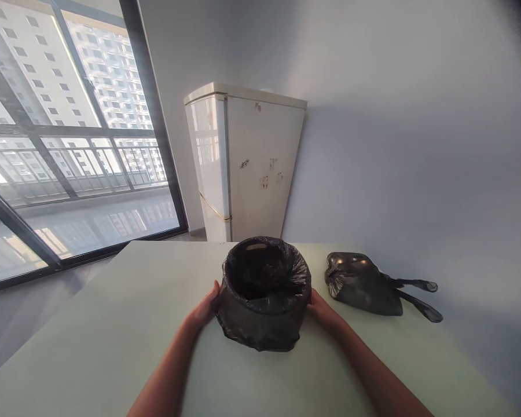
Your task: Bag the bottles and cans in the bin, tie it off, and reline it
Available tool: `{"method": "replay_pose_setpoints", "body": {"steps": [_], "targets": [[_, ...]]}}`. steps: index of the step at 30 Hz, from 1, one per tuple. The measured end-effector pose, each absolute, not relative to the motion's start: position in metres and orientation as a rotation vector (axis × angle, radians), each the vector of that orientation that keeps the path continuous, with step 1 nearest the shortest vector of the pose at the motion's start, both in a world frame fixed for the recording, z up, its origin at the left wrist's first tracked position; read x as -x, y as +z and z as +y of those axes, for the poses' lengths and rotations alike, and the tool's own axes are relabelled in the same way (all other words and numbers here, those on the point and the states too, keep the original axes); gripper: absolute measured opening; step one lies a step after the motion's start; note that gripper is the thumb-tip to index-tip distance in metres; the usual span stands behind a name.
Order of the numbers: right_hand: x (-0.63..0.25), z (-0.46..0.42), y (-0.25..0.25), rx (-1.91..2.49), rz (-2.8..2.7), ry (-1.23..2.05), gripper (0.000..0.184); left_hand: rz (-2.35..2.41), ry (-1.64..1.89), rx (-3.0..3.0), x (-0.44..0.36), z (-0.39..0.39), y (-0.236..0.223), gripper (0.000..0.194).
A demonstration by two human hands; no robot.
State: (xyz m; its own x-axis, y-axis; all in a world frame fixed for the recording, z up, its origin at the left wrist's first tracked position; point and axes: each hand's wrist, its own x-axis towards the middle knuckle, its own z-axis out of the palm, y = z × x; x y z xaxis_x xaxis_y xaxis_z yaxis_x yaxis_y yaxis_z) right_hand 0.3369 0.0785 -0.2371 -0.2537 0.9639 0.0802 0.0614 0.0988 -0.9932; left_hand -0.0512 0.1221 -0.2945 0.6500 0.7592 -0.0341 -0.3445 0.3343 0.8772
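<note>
A round trash bin [260, 318] lined with a black plastic bag stands upright on the table, its mouth facing up toward me. The liner is folded over the rim and hangs down the outside in a loose, ragged edge. My left hand [205, 305] grips the bin's left side, the thumb showing near the rim. On the opposite side, my right hand [322, 310] holds the bin, with most of its fingers hidden behind the bag. The bin's inside is dark.
A tied black plastic bag [364, 284] with two loose handles lies to the right on the pale table [125, 324]. Beyond the table's far edge stands a white refrigerator [260, 139]. Glass sliding doors [73, 133] are at the left, and a plain wall [395, 145] rises on the right.
</note>
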Motion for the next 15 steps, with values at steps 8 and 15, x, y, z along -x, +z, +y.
{"method": "replay_pose_setpoints", "body": {"steps": [8, 15], "targets": [[-0.329, 0.078, -0.234, 0.999, -1.512, 1.31, 0.067, 0.7, 0.868, -0.99, 0.045, 0.12, -0.282, 0.055], [-0.328, 0.079, -0.249, 0.978, -1.362, 1.33, 0.072, 0.558, 0.853, -1.079, 0.043, 0.121, -0.278, 0.036]]}}
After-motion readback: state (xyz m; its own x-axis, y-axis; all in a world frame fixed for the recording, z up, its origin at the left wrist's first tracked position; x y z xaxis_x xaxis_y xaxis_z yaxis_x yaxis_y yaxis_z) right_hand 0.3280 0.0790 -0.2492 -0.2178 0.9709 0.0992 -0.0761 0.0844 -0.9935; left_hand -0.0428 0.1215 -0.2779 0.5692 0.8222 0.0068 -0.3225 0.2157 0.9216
